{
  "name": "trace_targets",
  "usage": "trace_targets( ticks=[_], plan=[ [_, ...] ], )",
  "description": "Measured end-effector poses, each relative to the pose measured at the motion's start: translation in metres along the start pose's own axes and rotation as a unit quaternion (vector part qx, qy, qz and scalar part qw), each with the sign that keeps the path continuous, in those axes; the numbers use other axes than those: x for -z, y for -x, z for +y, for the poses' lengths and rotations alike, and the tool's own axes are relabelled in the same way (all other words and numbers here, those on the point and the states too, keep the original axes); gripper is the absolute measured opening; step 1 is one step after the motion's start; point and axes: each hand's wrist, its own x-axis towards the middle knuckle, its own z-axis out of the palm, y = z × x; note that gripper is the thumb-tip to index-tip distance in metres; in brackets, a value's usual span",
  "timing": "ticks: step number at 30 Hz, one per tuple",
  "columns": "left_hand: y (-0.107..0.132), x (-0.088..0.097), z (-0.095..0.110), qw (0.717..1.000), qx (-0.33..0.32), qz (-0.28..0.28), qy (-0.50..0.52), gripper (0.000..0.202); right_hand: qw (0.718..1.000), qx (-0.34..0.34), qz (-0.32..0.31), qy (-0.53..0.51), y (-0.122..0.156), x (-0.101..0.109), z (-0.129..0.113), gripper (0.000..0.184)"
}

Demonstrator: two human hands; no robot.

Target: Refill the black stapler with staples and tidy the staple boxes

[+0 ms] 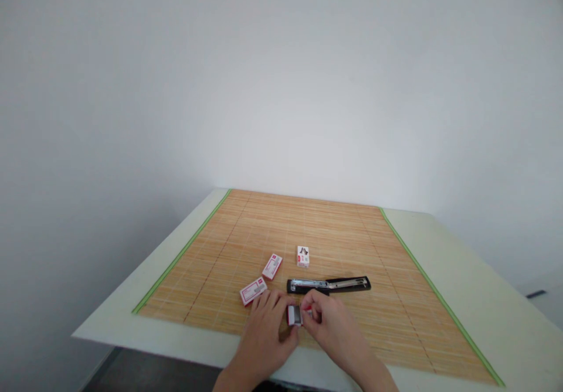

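A small staple box (292, 316), white with red edges, lies on the mat between my hands, its inside partly showing with a grey strip that looks like staples. My left hand (265, 332) steadies its left end, the thumb at the near side and the index finger at the far side. Over the right part of the box, my right hand (331, 323) has thumb and fingers pinched together; what is in the pinch is hidden. Just beyond the hands lies a black stapler (329, 285), opened out flat with its metal channel facing up.
Two red-and-white boxes, one nearer (253, 290) and one farther (272, 266), lie left of the stapler. Another white box (303, 256) with a stapler picture sits behind it. A bamboo mat (299, 222) with green edges covers much of the white table (440, 245), which meets a pale wall.
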Motion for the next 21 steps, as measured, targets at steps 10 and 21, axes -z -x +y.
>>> trace_targets(
  ticks=[10, 21],
  plan=[
    [-0.001, -0.002, -0.004, 1.0, 0.011, -0.011, 0.012, 0.025, 0.999, 0.022, -0.014, 0.018, -0.007, -0.017, -0.009, 0.016],
    [-0.003, -0.001, 0.0, 1.0, 0.009, 0.003, 0.025, 0.021, 0.999, 0.03, -0.025, 0.001, -0.01, -0.026, -0.012, 0.019]
  ],
)
